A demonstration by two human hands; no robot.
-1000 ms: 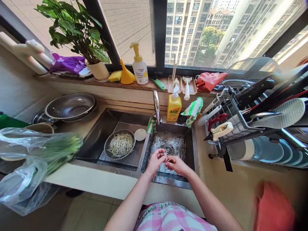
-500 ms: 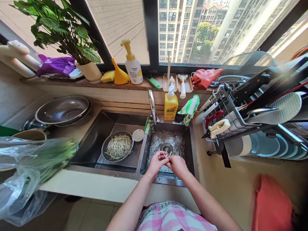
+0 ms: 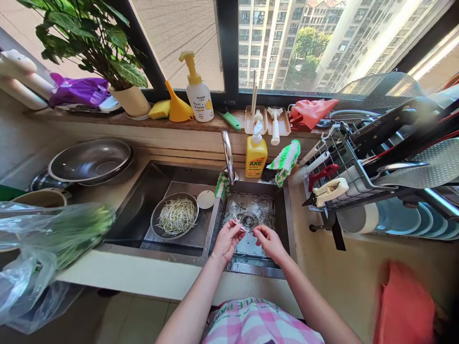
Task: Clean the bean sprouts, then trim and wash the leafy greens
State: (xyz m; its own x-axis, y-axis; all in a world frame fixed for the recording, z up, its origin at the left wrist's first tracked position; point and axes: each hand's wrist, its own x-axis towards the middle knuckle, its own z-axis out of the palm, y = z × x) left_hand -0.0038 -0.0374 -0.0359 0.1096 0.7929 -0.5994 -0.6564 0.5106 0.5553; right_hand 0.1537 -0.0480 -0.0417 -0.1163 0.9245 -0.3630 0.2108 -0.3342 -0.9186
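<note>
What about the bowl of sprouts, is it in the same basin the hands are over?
No, the bowl sits in the left basin, while the left hand and right hand are over the right basin.

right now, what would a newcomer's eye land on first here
Probably the bowl of bean sprouts, pale against the dark left basin, and the two hands, left and right, over the right basin. Next, the bright yellow soap bottle behind the right basin, beside the tap, and the leafy plant on the sill at upper left.
</note>
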